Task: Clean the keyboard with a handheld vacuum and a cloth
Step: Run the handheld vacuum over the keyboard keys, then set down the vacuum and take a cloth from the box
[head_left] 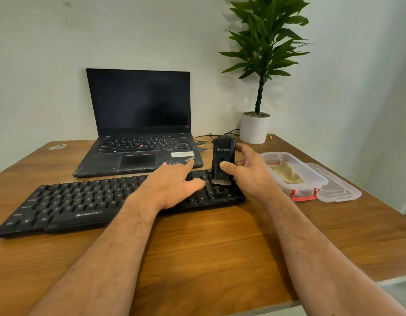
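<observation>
A black Zebronics keyboard (83, 201) lies slanted across the wooden desk (209, 252). My right hand (250, 172) grips a small black handheld vacuum (223, 156) upright, its brush end resting on the keys at the keyboard's right end. The thumb sits on the vacuum's front. My left hand (172, 185) rests flat on the keys just left of the vacuum, fingers straight. A beige cloth (287, 174) lies inside an open clear plastic box (316, 181) to the right of the keyboard.
A black open laptop (140, 133) stands behind the keyboard, with cables (204, 142) at its right side. A potted plant in a white pot (254, 128) stands at the back right. The box's clear lid (341, 190) lies beside the box near the desk's right edge.
</observation>
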